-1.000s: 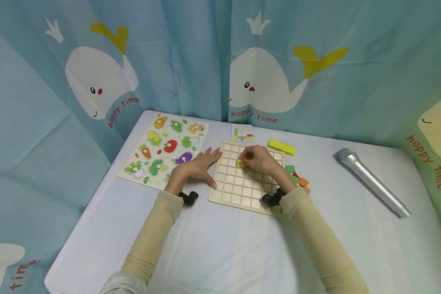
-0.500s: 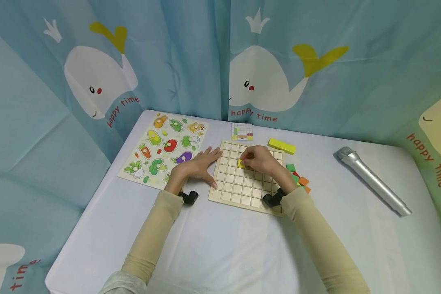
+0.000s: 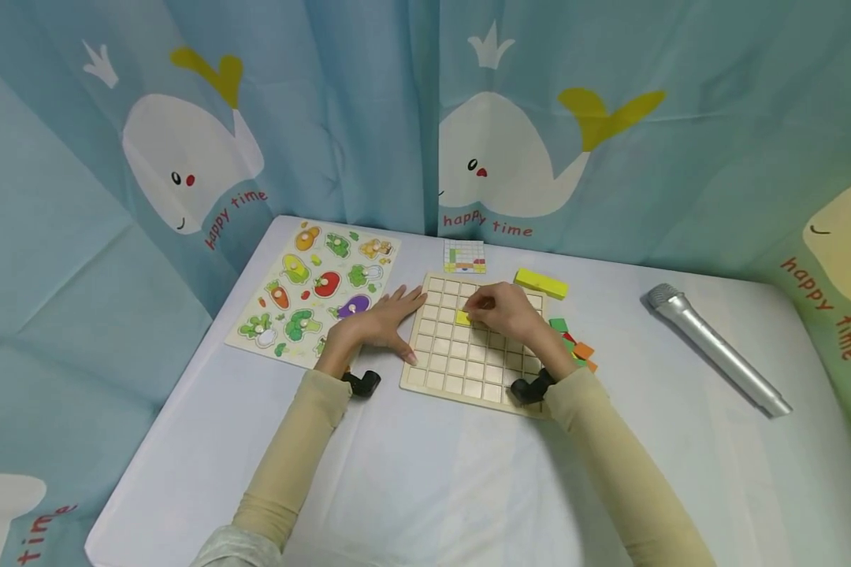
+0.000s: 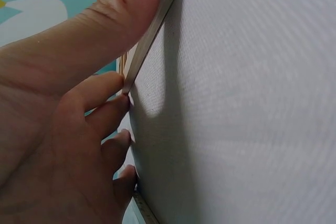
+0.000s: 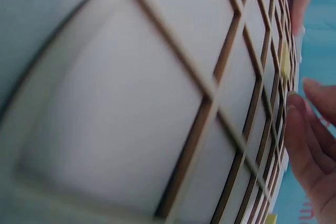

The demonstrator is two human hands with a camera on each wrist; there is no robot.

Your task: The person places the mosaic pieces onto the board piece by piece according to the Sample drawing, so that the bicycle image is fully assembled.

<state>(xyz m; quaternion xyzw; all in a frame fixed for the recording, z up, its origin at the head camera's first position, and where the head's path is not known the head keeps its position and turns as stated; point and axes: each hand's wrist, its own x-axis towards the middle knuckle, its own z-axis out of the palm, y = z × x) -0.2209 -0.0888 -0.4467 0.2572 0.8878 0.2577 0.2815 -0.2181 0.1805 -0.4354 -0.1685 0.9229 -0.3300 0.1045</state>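
The left hand (image 3: 377,324) rests with spread fingers along the left edge of a wooden grid board (image 3: 456,365); its thumb touches the board's rim. A yellow square tile (image 3: 462,318) lies on the grid in the upper middle. Bent fingers of the right hand (image 3: 502,307) are at the tile's right side in the head view. From the right wrist view, the yellow tile (image 5: 285,60) looks slightly apart from the thumb and fingertips, which have a gap between them. Part of the board is hidden beneath the right hand and wrist.
A small pattern card (image 3: 464,257) and a long yellow block (image 3: 541,283) are behind the board. Several coloured tiles (image 3: 583,350) lie to its right, partly behind the right forearm. A vegetable puzzle (image 3: 312,291) stands left; a silver microphone (image 3: 719,350) lies far right.
The yellow tile, pinched by the right fingertips earlier, now lies flatter and shows more of its top. The right fingers have eased slightly to the right of it. The left hand stays put.
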